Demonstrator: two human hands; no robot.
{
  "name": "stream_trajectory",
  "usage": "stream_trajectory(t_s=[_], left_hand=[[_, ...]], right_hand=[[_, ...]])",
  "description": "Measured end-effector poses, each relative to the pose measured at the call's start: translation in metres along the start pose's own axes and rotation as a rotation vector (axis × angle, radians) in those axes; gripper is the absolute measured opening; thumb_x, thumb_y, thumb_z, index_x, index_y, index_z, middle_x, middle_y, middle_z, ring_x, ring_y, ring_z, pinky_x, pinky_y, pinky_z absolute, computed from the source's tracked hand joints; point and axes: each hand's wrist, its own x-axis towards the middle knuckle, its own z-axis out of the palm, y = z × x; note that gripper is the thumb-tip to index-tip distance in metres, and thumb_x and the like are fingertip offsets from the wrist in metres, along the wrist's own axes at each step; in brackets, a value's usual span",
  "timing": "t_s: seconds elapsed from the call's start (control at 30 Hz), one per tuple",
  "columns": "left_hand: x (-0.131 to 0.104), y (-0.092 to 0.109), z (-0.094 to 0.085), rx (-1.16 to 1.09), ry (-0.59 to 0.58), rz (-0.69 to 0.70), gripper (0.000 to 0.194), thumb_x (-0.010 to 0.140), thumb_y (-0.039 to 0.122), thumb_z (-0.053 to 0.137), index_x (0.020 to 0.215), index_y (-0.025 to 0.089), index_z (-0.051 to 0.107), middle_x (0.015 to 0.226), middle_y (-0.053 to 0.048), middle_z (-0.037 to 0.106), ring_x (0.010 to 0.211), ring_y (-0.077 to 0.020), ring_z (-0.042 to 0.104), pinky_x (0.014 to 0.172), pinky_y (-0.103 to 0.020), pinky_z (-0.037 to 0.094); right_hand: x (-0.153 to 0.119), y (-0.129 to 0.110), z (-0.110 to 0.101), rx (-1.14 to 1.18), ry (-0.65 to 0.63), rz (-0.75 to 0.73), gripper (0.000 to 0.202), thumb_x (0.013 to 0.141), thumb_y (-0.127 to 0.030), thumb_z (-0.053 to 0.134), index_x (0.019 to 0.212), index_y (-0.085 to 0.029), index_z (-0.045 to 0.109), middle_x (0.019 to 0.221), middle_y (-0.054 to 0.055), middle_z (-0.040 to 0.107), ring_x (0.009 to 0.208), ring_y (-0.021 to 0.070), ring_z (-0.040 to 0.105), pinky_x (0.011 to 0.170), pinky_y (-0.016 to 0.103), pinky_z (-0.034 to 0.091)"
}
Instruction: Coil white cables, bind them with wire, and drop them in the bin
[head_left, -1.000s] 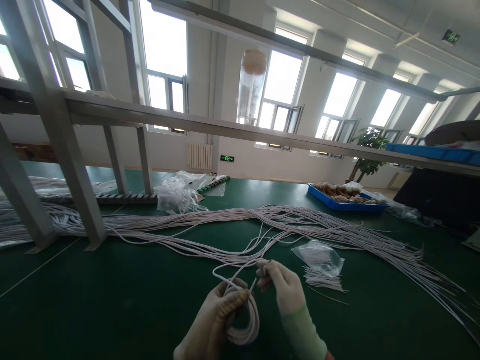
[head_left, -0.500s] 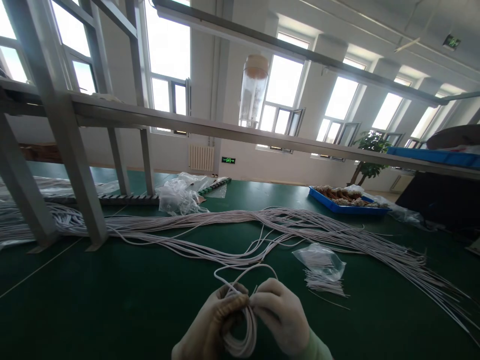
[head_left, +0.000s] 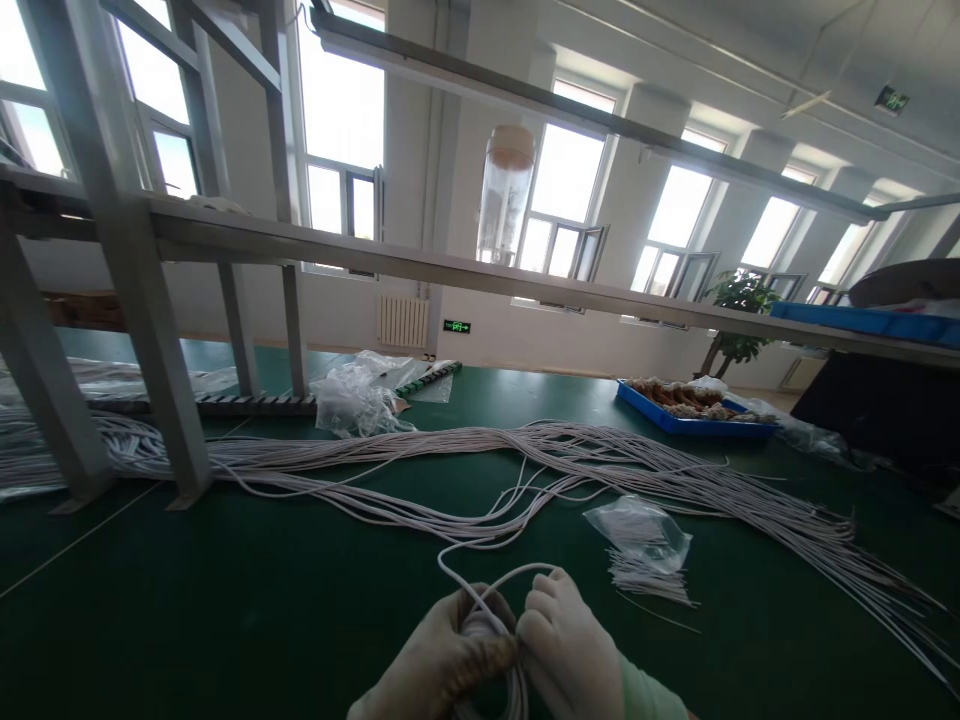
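Note:
My left hand (head_left: 439,660), in a pale glove with darkened fingers, is closed around a coil of thin white cable (head_left: 516,690) low in the middle. A loose loop of that cable (head_left: 517,572) arches up from the coil and runs into my right hand (head_left: 570,645). The right hand is gloved too, its fingers curled shut on the cable and touching the side of the coil. Another stretch of cable (head_left: 448,562) rises from the left hand toward the long cable bundle (head_left: 465,440) behind. The lower part of the coil is cut off by the frame.
A clear bag (head_left: 637,525) lies over short white strips right of my hands. Farther back are a blue tray (head_left: 697,428) of brownish pieces and crumpled plastic (head_left: 356,395). Metal posts (head_left: 161,330) stand left, carrying a shelf (head_left: 360,255) with a bottle (head_left: 506,195).
My right hand has turned, its fingers closing more tightly over the cable. The coil and left hand have shifted slightly right and down.

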Motion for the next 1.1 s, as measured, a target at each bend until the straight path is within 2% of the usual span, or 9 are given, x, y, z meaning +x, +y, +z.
stream_trajectory(t_s=[0.13,0.23,0.37,0.53,0.67,0.77,0.87,1.0,1.1], left_hand=[[-0.005,0.007,0.013,0.239,0.055,0.088,0.046,0.069,0.022,0.082,0.11,0.018,0.063,0.113,-0.01,0.067,0.107,-0.0319,0.063,0.094,-0.047,0.05],[0.002,-0.002,0.014,0.444,0.1,0.214,0.038,0.072,0.03,0.078,0.107,0.023,0.065,0.107,-0.008,0.068,0.096,-0.0317,0.064,0.084,-0.048,0.051],[0.02,-0.015,0.009,0.744,0.139,0.319,0.019,0.067,0.037,0.08,0.082,0.027,0.072,0.098,-0.011,0.068,0.1,-0.0389,0.058,0.093,-0.057,0.043],[0.007,-0.002,0.015,0.501,0.227,0.195,0.024,0.076,0.037,0.072,0.095,0.024,0.064,0.101,-0.008,0.067,0.094,-0.0304,0.062,0.082,-0.043,0.05],[-0.01,0.013,0.02,0.279,0.136,0.094,0.035,0.073,0.029,0.074,0.103,0.018,0.061,0.102,-0.006,0.065,0.098,-0.0285,0.062,0.085,-0.041,0.051],[-0.01,0.015,0.019,0.224,0.072,0.029,0.038,0.069,0.022,0.076,0.105,0.017,0.062,0.104,-0.008,0.066,0.104,-0.0302,0.063,0.092,-0.044,0.05],[-0.006,0.011,0.018,0.137,0.023,-0.04,0.05,0.067,0.019,0.08,0.112,0.016,0.061,0.118,-0.011,0.065,0.111,-0.0311,0.063,0.097,-0.045,0.05],[-0.004,0.003,0.022,0.275,0.057,0.032,0.043,0.069,0.022,0.078,0.11,0.019,0.063,0.112,-0.009,0.068,0.105,-0.0301,0.064,0.093,-0.045,0.052],[-0.003,-0.008,0.028,0.58,0.19,0.212,0.023,0.074,0.032,0.074,0.095,0.024,0.068,0.101,-0.006,0.069,0.098,-0.0292,0.063,0.089,-0.045,0.051]], right_hand=[[-0.002,-0.008,-0.004,0.352,0.063,0.249,0.018,0.094,-0.028,0.043,0.08,-0.022,0.053,0.081,0.003,0.056,0.075,0.0207,0.051,0.075,0.036,0.044],[0.005,-0.012,0.0,0.66,0.028,0.501,0.018,0.087,-0.03,0.05,0.071,-0.022,0.05,0.071,0.0,0.053,0.069,0.0187,0.051,0.064,0.03,0.041],[0.015,-0.009,0.01,0.955,-0.041,0.705,0.022,0.082,-0.038,0.059,0.07,-0.022,0.051,0.064,-0.002,0.048,0.06,0.0161,0.05,0.058,0.027,0.042],[0.007,-0.009,-0.007,0.925,-0.04,0.622,0.035,0.09,-0.055,0.053,0.084,-0.021,0.057,0.07,0.0,0.052,0.061,0.0165,0.049,0.057,0.029,0.043],[-0.004,-0.007,-0.022,0.564,0.139,0.307,0.032,0.09,-0.05,0.057,0.106,-0.022,0.063,0.097,0.007,0.055,0.082,0.023,0.054,0.069,0.035,0.048],[-0.009,0.001,-0.019,0.416,0.149,0.1,0.023,0.096,-0.042,0.051,0.098,-0.024,0.066,0.099,0.008,0.054,0.087,0.0244,0.054,0.069,0.036,0.047],[-0.012,0.005,-0.013,0.392,0.157,0.032,0.02,0.096,-0.037,0.05,0.09,-0.024,0.063,0.092,0.007,0.057,0.079,0.022,0.053,0.066,0.034,0.044],[-0.012,0.002,-0.005,0.399,0.148,0.146,0.016,0.092,-0.031,0.051,0.08,-0.022,0.055,0.082,0.005,0.056,0.073,0.0199,0.05,0.065,0.032,0.042],[-0.006,-0.001,0.005,0.601,0.005,0.484,0.018,0.09,-0.03,0.052,0.074,-0.021,0.051,0.077,0.004,0.055,0.07,0.0189,0.051,0.063,0.03,0.042]])
